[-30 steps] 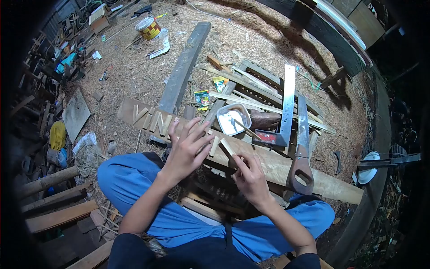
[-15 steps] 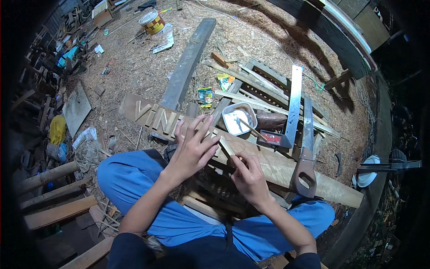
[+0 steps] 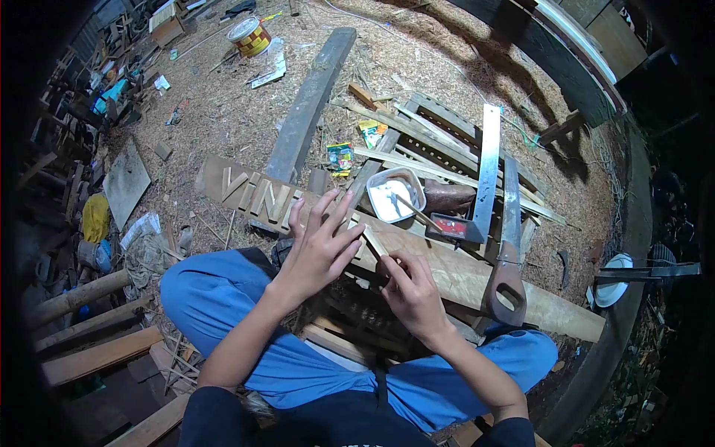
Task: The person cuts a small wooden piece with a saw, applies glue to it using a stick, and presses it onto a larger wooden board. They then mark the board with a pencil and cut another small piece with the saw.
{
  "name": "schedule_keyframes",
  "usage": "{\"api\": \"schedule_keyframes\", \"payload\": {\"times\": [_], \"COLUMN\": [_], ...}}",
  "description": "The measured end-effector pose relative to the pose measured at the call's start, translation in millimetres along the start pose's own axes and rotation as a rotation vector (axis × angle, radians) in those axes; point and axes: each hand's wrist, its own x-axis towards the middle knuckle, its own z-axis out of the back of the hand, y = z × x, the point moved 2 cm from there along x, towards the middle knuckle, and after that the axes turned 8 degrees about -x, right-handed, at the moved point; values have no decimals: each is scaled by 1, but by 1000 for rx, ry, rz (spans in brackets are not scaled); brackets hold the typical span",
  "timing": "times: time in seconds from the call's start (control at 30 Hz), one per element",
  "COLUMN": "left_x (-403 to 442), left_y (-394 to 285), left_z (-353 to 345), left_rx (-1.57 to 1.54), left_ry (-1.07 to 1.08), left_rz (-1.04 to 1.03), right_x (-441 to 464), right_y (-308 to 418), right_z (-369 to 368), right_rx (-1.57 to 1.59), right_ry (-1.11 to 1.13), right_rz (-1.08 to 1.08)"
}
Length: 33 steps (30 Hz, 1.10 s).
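A long wooden board lies across in front of my knees. Thin wooden strips sit on its left part in angular, letter-like shapes. My left hand is over the board just right of these strips, fingers spread, its fingertips beside a slim wooden strip. The near end of that strip is pinched between the thumb and fingers of my right hand. Beyond the board stands a square plastic tub of white paste, with a thin stick leaning in it.
A handsaw lies across the board at right, beside a wide metal blade with a dark, red-faced block. Slatted wood and a thick beam lie beyond. A patterned bucket stands on the shavings-covered ground.
The view has shifted very slightly. Both hands keep nearly the same pose, and the strip stays in my right hand's pinch.
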Motion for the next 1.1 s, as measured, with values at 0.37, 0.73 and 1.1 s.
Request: {"api": "schedule_keyframes", "payload": {"times": [0.37, 0.73, 1.1], "left_x": [0, -1, 1], "left_y": [0, -2, -3], "left_z": [-2, 0, 2], "left_rx": [5, 22, 23], "left_ry": [-1, 1, 3], "left_rz": [0, 9, 9], "right_x": [0, 0, 3], "right_y": [-1, 0, -3], "right_z": [-1, -2, -1], "right_rx": [-50, -62, -70], "right_ry": [-31, -2, -22], "right_rz": [15, 25, 34]}}
